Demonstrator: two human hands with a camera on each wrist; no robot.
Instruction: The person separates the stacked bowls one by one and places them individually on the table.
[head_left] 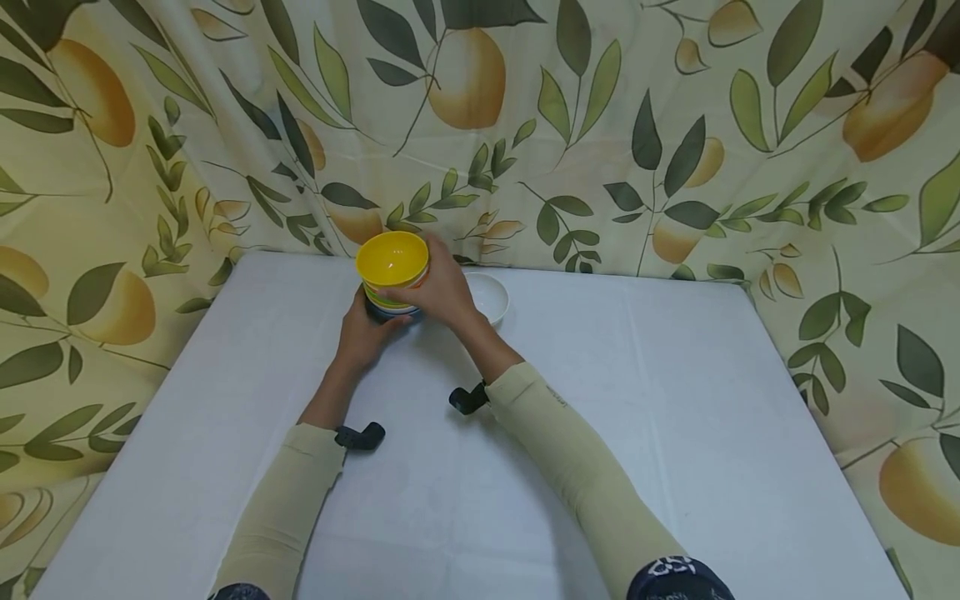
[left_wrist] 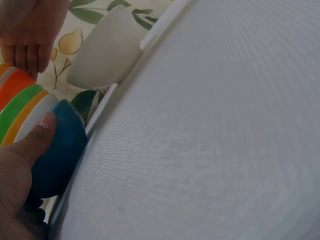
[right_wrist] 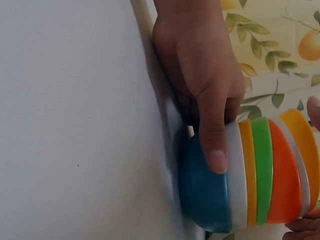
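A stack of nested bowls stands near the far edge of the table. A blue bowl [right_wrist: 202, 190] is lowest, then white, yellow, a green bowl [right_wrist: 262, 170], an orange bowl [right_wrist: 285, 175], another white, and a yellow bowl [head_left: 392, 258] on top. My left hand [head_left: 363, 329] grips the blue bowl low on the stack, its thumb [left_wrist: 42, 135] along the side. From the right, my right hand [head_left: 446, 287] holds the top yellow bowl, thumb on the near side and fingers round the far side. The top bowl's inside shows nothing in it.
A separate white bowl [head_left: 491, 298] stands just right of the stack, partly hidden by my right hand. The white-covered table [head_left: 600, 400] ends close behind both. A fruit-and-leaf patterned cloth [head_left: 480, 167] hangs beyond the far edge.
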